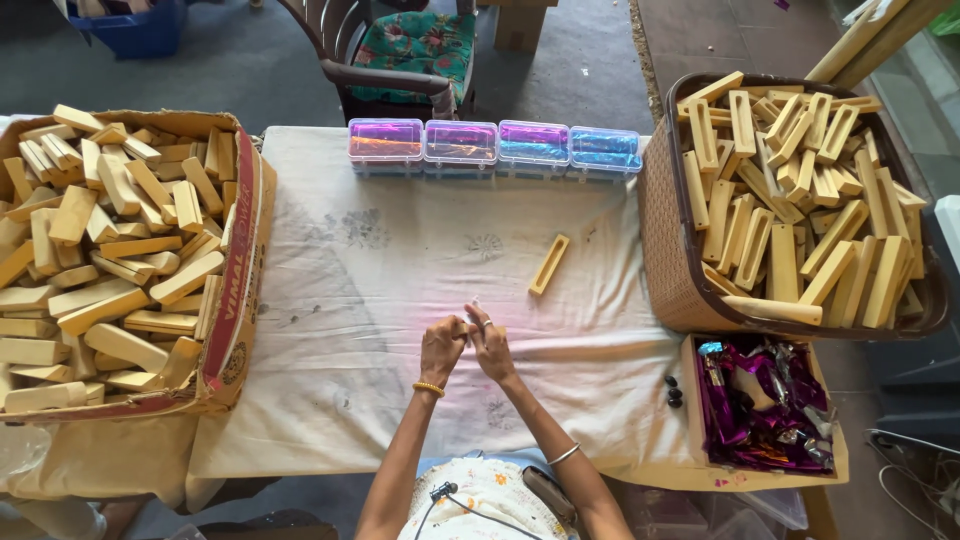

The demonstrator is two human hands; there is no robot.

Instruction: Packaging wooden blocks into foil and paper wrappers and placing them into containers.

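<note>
My left hand (pixel 441 346) and my right hand (pixel 490 343) meet over the middle of the white cloth (pixel 380 270), fingertips pinched together on something very small that I cannot make out. A ring sits on a right finger, and each wrist carries a bangle. A single hollow wooden piece (pixel 549 264) lies on the cloth just beyond my right hand, apart from both hands.
A cardboard box (pixel 243 300) heaped with wooden blocks stands at the left. A brown woven basket (pixel 665 240) of similar wooden pieces is at the right, with a small box of purple wrappers (pixel 760 405) below it. Several clear plastic cases (pixel 495 145) line the far edge. A chair (pixel 400 60) stands behind.
</note>
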